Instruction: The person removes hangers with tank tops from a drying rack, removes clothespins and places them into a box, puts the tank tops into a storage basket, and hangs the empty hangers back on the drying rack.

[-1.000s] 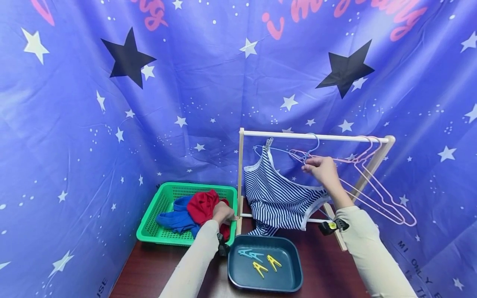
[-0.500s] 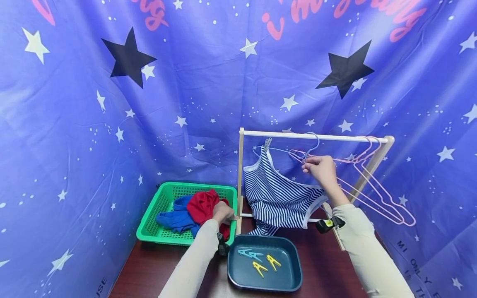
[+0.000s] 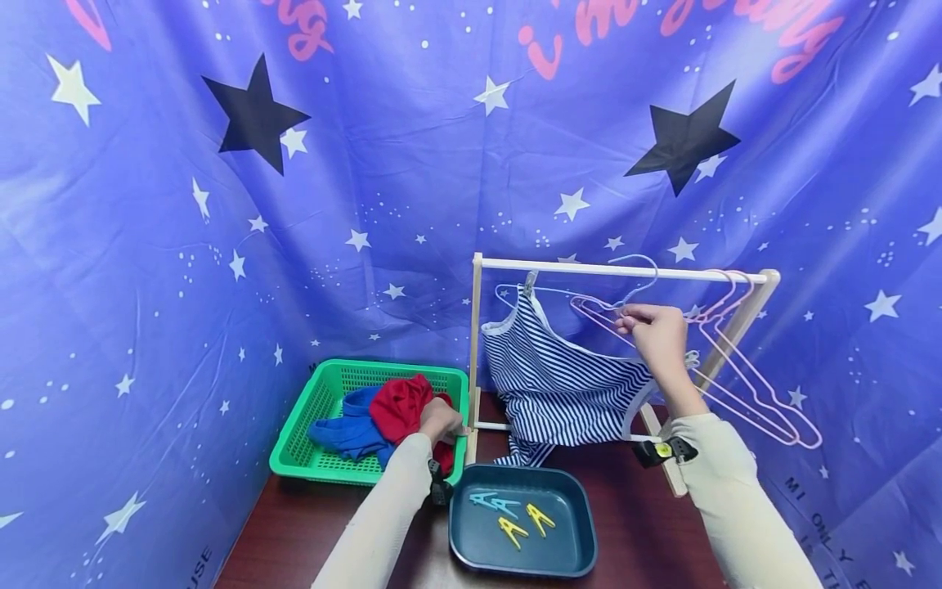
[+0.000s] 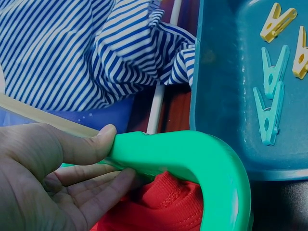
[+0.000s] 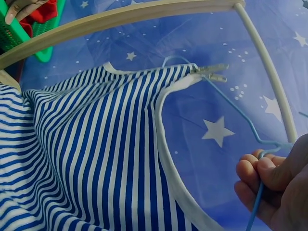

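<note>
In the head view my right hand (image 3: pixel 658 335) pinches the blue hanger (image 3: pixel 657 274) just below its hook, which is up at the rack's top rail. A blue-and-white striped tank top (image 3: pixel 559 384) hangs from this hanger. A grey clip (image 5: pixel 214 70) grips one strap in the right wrist view; another pale clip (image 3: pixel 692 360) shows near the other strap. My left hand (image 3: pixel 441 419) is at the right end of the green basket (image 4: pixel 192 149), thumb on top of the rim and fingers beneath it. Red cloth (image 4: pixel 168 207) lies just inside.
Blue cloth (image 3: pixel 353 438) also lies in the basket. The wooden rack (image 3: pixel 474 343) stands beside it, with pink hangers (image 3: pixel 765 393) at its right end. In front, a dark teal tray (image 3: pixel 581 532) holds blue clothespins (image 3: pixel 504 507) and yellow clothespins (image 3: pixel 540 519). A starry curtain surrounds the table.
My right hand has moved right, taking the blue hanger and the striped tank top along; the hook sits farther right and slightly higher. My left hand stays on the basket rim.
</note>
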Demonstrator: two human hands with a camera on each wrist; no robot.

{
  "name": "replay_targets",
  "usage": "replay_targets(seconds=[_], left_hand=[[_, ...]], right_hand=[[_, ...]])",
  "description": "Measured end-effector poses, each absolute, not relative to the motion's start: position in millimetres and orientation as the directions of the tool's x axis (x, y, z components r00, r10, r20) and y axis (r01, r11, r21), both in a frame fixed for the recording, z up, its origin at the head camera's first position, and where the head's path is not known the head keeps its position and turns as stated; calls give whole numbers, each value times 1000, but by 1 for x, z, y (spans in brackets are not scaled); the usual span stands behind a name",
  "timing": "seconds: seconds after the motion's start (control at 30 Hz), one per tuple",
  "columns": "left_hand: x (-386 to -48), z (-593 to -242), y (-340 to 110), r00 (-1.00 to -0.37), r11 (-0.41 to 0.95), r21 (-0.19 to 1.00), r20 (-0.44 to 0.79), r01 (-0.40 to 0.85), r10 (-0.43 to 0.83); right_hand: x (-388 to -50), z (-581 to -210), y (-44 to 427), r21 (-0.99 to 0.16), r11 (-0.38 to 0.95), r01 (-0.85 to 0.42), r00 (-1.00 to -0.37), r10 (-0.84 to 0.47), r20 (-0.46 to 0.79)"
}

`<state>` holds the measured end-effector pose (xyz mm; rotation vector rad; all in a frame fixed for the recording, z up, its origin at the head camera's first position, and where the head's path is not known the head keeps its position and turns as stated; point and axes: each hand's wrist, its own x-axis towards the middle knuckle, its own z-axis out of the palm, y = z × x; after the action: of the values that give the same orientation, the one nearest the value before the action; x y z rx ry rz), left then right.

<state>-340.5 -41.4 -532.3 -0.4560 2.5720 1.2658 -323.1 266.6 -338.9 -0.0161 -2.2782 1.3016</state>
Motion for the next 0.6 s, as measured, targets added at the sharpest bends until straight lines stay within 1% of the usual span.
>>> replay_targets(seconds=[0.1,0.27,0.47,0.6], left_hand=[[-341,-533,-41,-921,572,726,-350,-381,-169],[-342,-533,-41,-915,562,727,-363,-396,-176],[-340,-531,-40,-912,541,738,-369,-404,-177],[-339,-529,-41,-913,544,737,-368,-402,-177]], right_hand=[[-317,-339,273,-804,536,-259,-859,253,445],[-307,-346,285,-812,503,-297,-862,224,454],[-299,-357,297,-819,451,-355,-881,131,455],[-296,-366,301,-795,485,-364,-890,70,450]])
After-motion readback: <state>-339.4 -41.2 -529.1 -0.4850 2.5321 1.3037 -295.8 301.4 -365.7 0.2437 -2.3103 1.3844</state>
